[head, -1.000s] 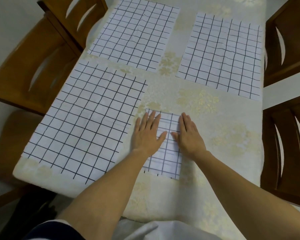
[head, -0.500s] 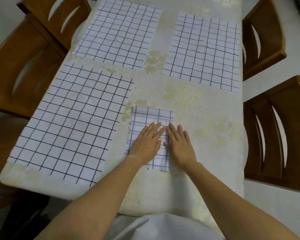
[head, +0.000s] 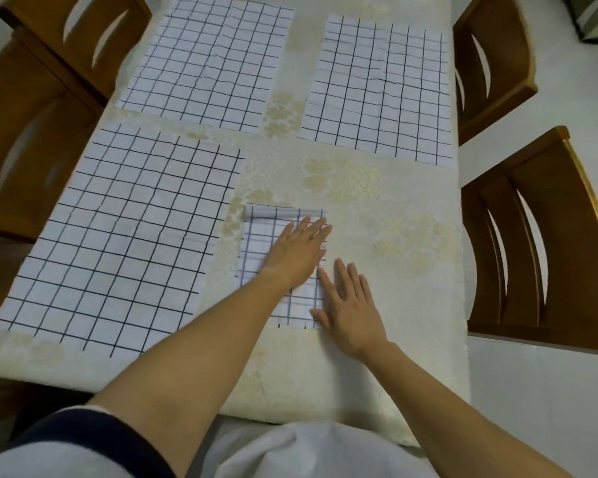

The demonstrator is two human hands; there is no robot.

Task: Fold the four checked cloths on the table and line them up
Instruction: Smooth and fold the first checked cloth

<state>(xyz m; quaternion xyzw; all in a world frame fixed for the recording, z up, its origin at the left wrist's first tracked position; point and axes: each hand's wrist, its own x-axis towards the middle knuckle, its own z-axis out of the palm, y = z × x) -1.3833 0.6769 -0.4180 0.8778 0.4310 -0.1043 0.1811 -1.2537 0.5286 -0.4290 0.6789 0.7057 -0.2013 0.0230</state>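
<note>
A small folded checked cloth (head: 256, 232) lies in the near middle of the table. My left hand (head: 297, 251) presses flat on it, fingers straight and pointing to the far right. My right hand (head: 351, 303) lies flat beside the folded cloth's right edge, thumb touching its near right corner. Three checked cloths lie spread out flat: a large one at the near left (head: 118, 239), one at the far left (head: 208, 60) and one at the far right (head: 380, 91).
The table (head: 377, 219) wears a cream cloth with gold flowers. Wooden chairs stand on both sides: two at the left (head: 32, 108), two at the right (head: 532, 243). A white floor (head: 567, 108) shows at the right.
My left hand slid up and right along the folded cloth. My right hand moved off its top to its right edge. The camera shifted, so the table sits further left.
</note>
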